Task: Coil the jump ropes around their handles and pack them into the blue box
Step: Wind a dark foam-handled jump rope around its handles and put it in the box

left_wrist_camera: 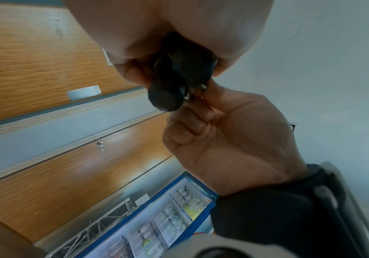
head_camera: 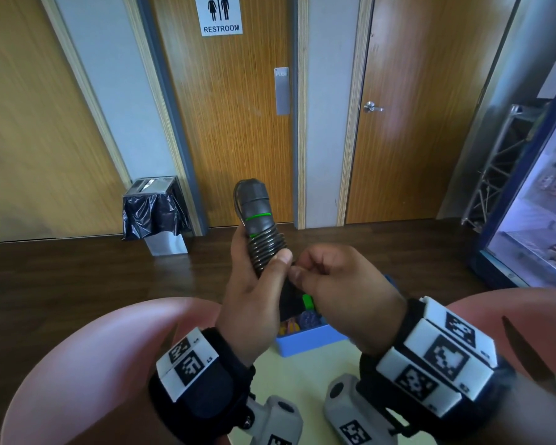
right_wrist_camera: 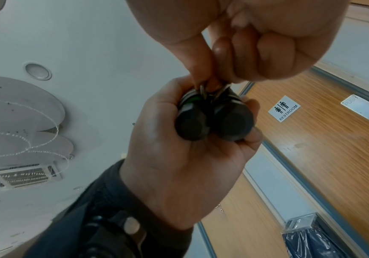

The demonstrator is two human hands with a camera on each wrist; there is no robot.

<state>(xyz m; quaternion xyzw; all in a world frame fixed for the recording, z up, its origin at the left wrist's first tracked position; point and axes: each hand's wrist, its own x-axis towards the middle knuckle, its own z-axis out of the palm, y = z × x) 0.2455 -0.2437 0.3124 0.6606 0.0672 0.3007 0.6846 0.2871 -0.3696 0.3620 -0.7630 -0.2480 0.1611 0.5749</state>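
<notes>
My left hand (head_camera: 254,284) grips a pair of black jump rope handles (head_camera: 259,220) with green rings, held upright side by side; thin dark rope (head_camera: 267,248) is coiled in tight turns round their middle. The right wrist view shows the two round handle ends (right_wrist_camera: 214,122) in the left palm. My right hand (head_camera: 334,277) pinches the loose rope end (right_wrist_camera: 210,90) against the coil between thumb and fingers. Below the hands the blue box (head_camera: 305,340) sits on a pale table (head_camera: 302,370), with colourful items inside, partly hidden.
Two pink chair backs (head_camera: 87,364) flank the table. Ahead are wooden doors, one with a restroom sign (head_camera: 221,14), and a steel bin with a black liner (head_camera: 156,213). A blue glass-front fridge (head_camera: 536,220) stands at the right on dark wood flooring.
</notes>
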